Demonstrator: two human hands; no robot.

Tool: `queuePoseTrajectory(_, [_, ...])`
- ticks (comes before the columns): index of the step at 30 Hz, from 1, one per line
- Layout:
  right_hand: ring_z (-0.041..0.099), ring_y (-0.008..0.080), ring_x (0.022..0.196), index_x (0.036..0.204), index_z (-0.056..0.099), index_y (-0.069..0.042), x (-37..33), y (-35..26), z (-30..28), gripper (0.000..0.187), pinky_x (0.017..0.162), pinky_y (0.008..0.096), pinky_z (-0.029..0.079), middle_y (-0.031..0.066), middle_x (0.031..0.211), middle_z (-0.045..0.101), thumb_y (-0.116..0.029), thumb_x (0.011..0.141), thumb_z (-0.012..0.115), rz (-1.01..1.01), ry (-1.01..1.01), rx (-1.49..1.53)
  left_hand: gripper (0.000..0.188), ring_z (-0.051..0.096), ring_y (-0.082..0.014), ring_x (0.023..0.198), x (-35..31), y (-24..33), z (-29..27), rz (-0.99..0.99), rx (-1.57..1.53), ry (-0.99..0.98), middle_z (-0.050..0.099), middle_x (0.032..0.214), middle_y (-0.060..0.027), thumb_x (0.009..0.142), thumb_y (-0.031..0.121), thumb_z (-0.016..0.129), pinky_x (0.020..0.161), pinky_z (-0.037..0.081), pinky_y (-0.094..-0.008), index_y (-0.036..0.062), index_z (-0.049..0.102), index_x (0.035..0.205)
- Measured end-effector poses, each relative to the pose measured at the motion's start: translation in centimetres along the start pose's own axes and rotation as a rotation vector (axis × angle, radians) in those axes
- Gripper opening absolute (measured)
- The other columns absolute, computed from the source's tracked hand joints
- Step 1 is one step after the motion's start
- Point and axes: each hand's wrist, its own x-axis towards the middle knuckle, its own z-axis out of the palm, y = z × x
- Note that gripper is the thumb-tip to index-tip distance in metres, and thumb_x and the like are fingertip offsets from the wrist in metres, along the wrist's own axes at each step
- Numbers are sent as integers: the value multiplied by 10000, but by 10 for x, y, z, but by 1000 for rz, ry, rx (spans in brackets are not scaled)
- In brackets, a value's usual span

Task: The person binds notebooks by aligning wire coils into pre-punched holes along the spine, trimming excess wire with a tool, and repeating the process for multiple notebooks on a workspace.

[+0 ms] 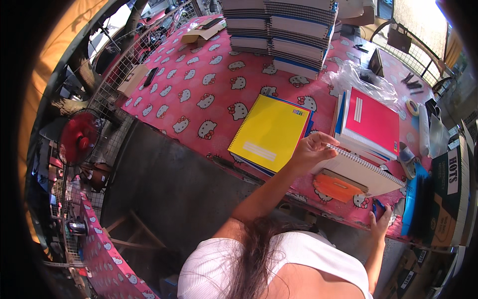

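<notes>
My left hand (317,149) pinches the coil end of a spiral notebook (371,174), which is tilted up on its edge with pale pages or cover toward me. An orange flat-sided object (338,187) lies just below the notebook. Low at the table's right front edge, my right hand (381,222) is closed round a small blue-handled tool (377,205); its working end cannot be made out. Left of my left hand lies a yellow spiral notebook (271,132) on top of others. Behind the raised notebook sits a stack topped by a red notebook (371,121).
Tall stacks of spiral notebooks (298,42) stand at the back. Clear plastic wrap (356,79), a tape roll (412,107) and dark sticks (412,83) lie at the right. Cardboard boxes (445,199) border the right side. A red fan (79,137) stands left of the patterned pink table (172,107).
</notes>
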Motion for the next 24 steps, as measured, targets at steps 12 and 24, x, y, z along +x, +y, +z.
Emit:
queuePoseTrajectory(12, [588, 309, 913, 1189, 573, -20, 62, -249, -132, 423, 774, 364, 476, 161, 1050, 551, -108, 785, 662, -63, 62, 423, 202, 631, -222, 980, 10, -3, 92, 585, 579, -138, 642, 1015, -150, 753, -80, 714, 843, 510, -312, -7, 628, 921])
queuePoseTrajectory(24, [627, 262, 828, 1176, 579, -10, 64, -226, -141, 370, 694, 356, 501, 134, 998, 611, -207, 867, 631, 244, -229, 885, 211, 667, -253, 927, 8, -2, 111, 698, 743, -213, 658, 996, -183, 717, -118, 714, 787, 558, -319, -36, 645, 899])
